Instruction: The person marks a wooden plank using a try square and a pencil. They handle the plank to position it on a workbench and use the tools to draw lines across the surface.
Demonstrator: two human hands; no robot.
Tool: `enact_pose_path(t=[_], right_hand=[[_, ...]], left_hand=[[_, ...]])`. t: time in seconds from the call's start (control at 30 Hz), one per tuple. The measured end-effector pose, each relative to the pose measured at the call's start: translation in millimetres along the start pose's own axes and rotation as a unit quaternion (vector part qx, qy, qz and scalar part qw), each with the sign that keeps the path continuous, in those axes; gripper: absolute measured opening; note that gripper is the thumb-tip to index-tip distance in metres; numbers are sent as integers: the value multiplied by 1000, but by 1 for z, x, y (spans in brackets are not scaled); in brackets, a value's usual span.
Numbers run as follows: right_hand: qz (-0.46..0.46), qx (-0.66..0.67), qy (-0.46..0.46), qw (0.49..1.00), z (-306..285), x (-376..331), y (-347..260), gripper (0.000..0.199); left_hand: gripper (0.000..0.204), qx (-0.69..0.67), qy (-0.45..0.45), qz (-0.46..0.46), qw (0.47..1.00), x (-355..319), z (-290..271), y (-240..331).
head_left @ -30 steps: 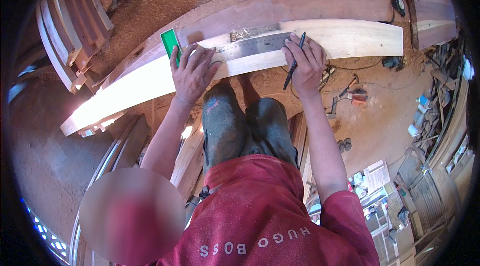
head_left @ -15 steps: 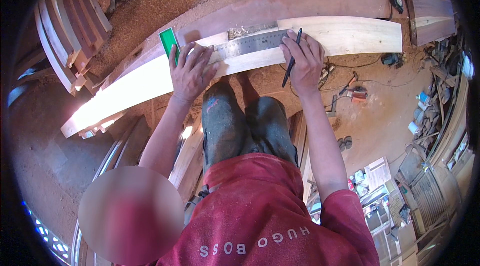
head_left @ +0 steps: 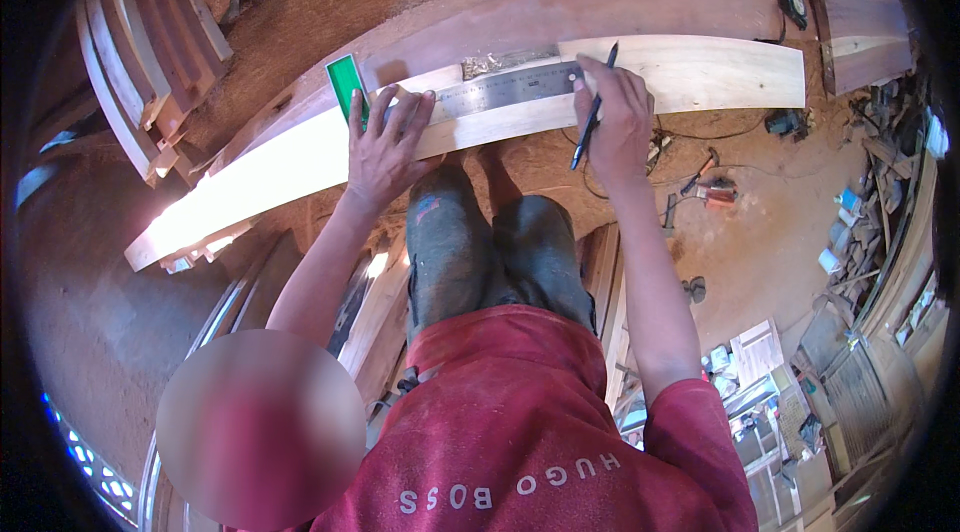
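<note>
At the far left, a stack of curved wooden pieces (head_left: 140,62) is seen leaning well apart from the work. A long pale plank (head_left: 700,72) is laid across the view, from the lower left up to the right, with a darker reddish board (head_left: 600,7) just behind it.

A try square with a green stock (head_left: 349,84) is set against the plank, and its steel blade (head_left: 510,87) is laid flat along the pale face. The left hand (head_left: 385,147) is spread flat, fingers open, over the blade next to the green stock, so the square is pressed down rather than gripped. A small heap of shavings (head_left: 495,62) is seen at the plank's far edge, just above the blade.

Further right, the right hand (head_left: 615,117) is rested on the blade's free end, and a dark pencil (head_left: 593,112) is pinched between its fingers, tip pointing up and away past the plank edge. Whether the tip is touching wood cannot be told.

By judgement, the square is already placed and steadied, so the setting-out is done; no drawn line can be made out on the plank, and the marking itself appears to be left to do.

On the floor at the right, a small hand tool (head_left: 715,194) and scattered clutter are seen.
</note>
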State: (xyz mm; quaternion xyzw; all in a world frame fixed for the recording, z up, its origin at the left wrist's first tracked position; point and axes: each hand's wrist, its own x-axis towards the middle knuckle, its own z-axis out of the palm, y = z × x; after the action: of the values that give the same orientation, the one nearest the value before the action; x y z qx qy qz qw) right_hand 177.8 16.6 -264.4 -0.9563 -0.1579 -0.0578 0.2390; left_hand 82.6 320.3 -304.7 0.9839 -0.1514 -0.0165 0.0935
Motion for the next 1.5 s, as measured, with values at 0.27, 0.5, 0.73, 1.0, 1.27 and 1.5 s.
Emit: enact_pose_path(t=[0.27, 0.5, 0.73, 1.0, 1.27, 1.5], right_hand=[[119, 412, -153, 891, 33, 35, -16, 20], [105, 381, -211, 894, 44, 51, -39, 20], [103, 326, -273, 899, 46, 55, -38, 21], [44, 323, -238, 915, 56, 51, -33, 20], [55, 304, -229, 923, 46, 53, -23, 18], [124, 314, -171, 926, 14, 51, 32, 13]], left_hand=[[101, 6, -19, 3, 1000, 0, 0, -2], [104, 1, -27, -8, 1000, 1, -4, 0], [100, 15, -35, 0, 999, 1, -6, -1], [100, 17, -39, 3, 999, 2, -6, -1], [104, -12, -17, -21, 1000, 2, -5, 2], [102, -13, -7, -18, 1000, 3, -5, 3]])
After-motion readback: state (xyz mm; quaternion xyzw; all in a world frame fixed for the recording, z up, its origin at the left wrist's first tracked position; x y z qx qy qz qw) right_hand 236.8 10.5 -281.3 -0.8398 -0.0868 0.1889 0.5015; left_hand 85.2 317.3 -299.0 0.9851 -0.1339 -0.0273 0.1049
